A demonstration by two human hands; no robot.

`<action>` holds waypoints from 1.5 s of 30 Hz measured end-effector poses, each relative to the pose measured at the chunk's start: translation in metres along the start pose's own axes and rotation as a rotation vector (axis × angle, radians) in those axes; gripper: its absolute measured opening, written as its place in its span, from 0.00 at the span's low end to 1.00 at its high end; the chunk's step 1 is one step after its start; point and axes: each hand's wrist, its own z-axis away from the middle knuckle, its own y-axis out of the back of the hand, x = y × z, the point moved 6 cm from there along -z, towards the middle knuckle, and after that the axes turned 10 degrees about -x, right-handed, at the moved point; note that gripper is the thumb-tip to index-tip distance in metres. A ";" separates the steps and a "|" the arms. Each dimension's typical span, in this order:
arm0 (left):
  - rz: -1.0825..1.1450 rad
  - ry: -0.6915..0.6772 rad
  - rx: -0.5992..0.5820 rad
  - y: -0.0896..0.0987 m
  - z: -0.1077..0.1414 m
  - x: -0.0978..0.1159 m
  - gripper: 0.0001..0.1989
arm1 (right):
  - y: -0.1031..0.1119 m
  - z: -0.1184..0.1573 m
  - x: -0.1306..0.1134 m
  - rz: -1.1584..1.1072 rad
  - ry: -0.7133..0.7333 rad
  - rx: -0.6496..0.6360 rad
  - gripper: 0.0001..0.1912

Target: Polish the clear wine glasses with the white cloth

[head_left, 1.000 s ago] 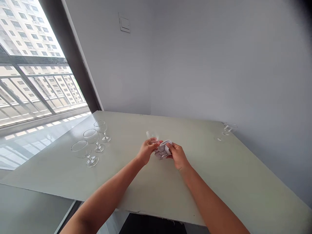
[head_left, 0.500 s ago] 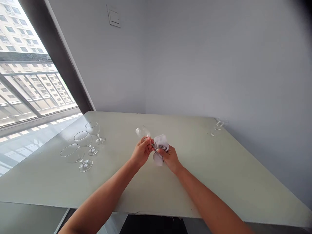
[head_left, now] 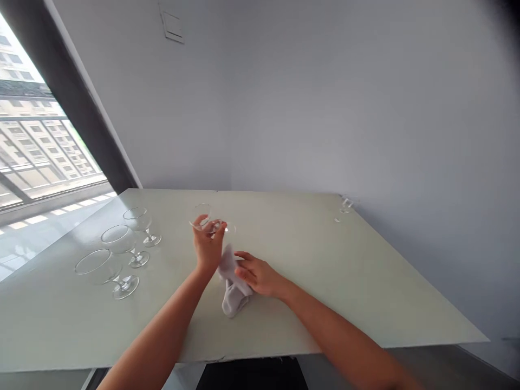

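In my left hand (head_left: 209,241) is a clear stemmed glass (head_left: 200,211), tipped on its side over the middle of the table. The fingers close around its bowl and stem, and its foot points right. Just below that hand, a crumpled white cloth (head_left: 234,295) hangs or rests near the tabletop; contact is hard to tell. Beside the cloth is my right hand (head_left: 260,273), its fingers stretched out and apart, the thumb close against the fabric without gripping it.
Along the left side of the table (head_left: 300,319) stand three stemmed glasses: a near one (head_left: 99,268), a middle one (head_left: 119,241) and a far one (head_left: 138,221). Another clear glass item (head_left: 347,203) is at the far right corner by the wall (head_left: 345,108).
My left hand has turned and moved left with the glass, now gripping around its bowl. The right hand has loosened from the cloth, which has dropped lower. The view has shifted rightward.
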 end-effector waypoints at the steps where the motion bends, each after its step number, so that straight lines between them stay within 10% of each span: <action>1: -0.032 -0.017 0.032 0.004 -0.002 0.003 0.24 | 0.006 0.003 -0.008 0.223 0.008 0.020 0.21; 6: -0.220 -0.031 -0.035 -0.006 0.008 0.015 0.18 | 0.046 -0.002 -0.039 0.625 -0.037 0.359 0.14; 15: -0.286 -0.012 -0.239 -0.042 0.038 0.000 0.21 | 0.060 -0.031 0.006 0.551 -0.137 0.399 0.08; 28: -0.156 0.468 -0.360 -0.054 0.037 -0.068 0.21 | 0.272 0.088 0.140 0.414 -0.778 0.878 0.10; 45: -0.051 0.481 -0.285 -0.053 0.041 -0.070 0.17 | 0.294 0.088 0.172 0.475 -0.841 0.903 0.14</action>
